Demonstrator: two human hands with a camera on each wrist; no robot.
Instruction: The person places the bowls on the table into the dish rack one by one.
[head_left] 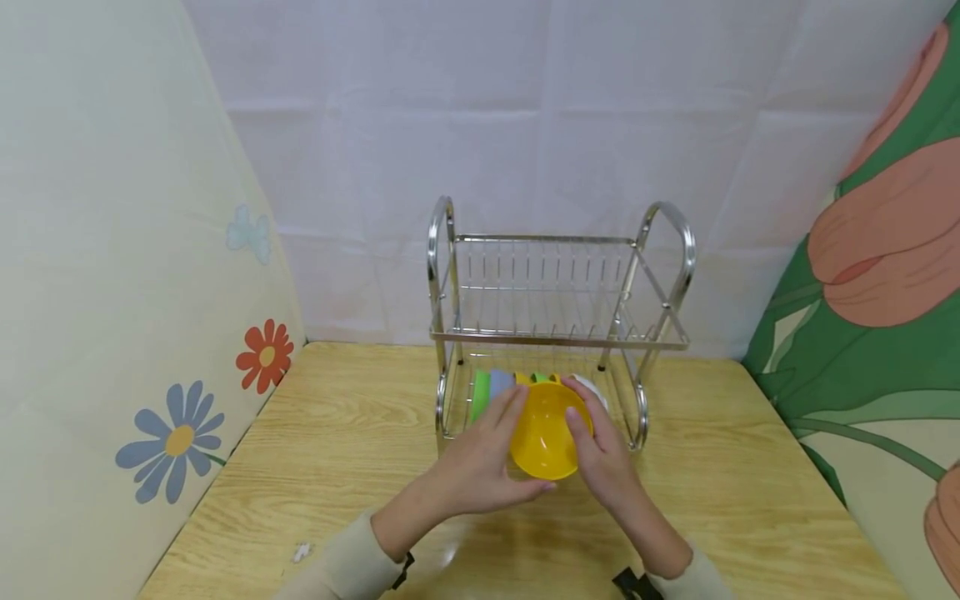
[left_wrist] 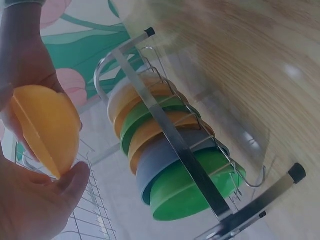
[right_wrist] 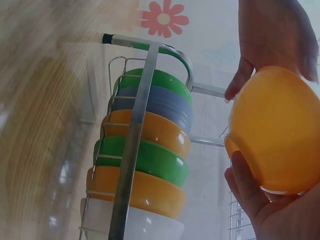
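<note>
A yellow bowl is held in front of the dish rack, its hollow side facing me in the head view. My left hand grips its left side, thumb along the lower rim. On the other side my right hand grips the rim, with its thumb over the inside. Both wrist views show the bowl's smooth outer side. Behind it, several bowls stand on edge in a row on the rack's lower tier: a green bowl, a blue-grey bowl, more yellow and green ones, and a white bowl at the right end.
The two-tier metal dish rack stands on the wooden table near the back cloth. Its upper wire tier rises above the lower bowls. Flower-printed panels flank both sides of the table. A small white mark shows at the front left.
</note>
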